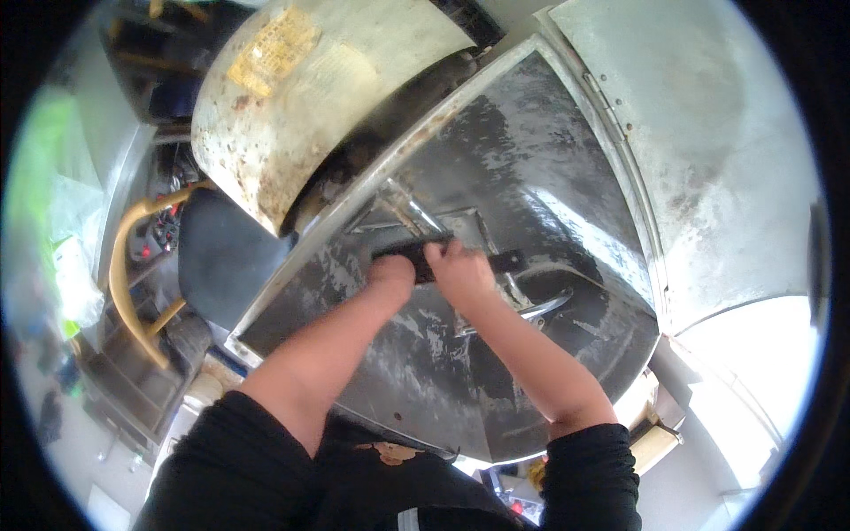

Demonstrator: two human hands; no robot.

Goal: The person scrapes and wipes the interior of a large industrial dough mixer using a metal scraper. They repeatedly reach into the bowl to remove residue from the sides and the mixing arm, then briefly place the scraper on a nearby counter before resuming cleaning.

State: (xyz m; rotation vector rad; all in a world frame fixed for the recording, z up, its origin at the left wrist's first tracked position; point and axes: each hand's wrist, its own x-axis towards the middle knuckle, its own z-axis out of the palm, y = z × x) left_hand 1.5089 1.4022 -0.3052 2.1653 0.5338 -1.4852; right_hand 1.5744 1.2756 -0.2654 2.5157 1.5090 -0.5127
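Observation:
Both hands reach down into a large metal tub, whose dark walls carry pale smears and worn patches. My right hand is closed over a dark flat tool, which lies crosswise and has a small hole near its right end. Against the left part of this tool, my left hand is slightly blurred, gripping it with its fingers mostly hidden. A metal bar with pale residue runs beneath the tool. To the right of my right hand, a curved shiny metal rod sticks out inside the tub.
A curved, rust-spotted metal cover rises beyond the tub's left rim. A hinged metal panel stands on the right. At the left is a chair with a curved wooden frame. My torn black top meets the tub's near edge.

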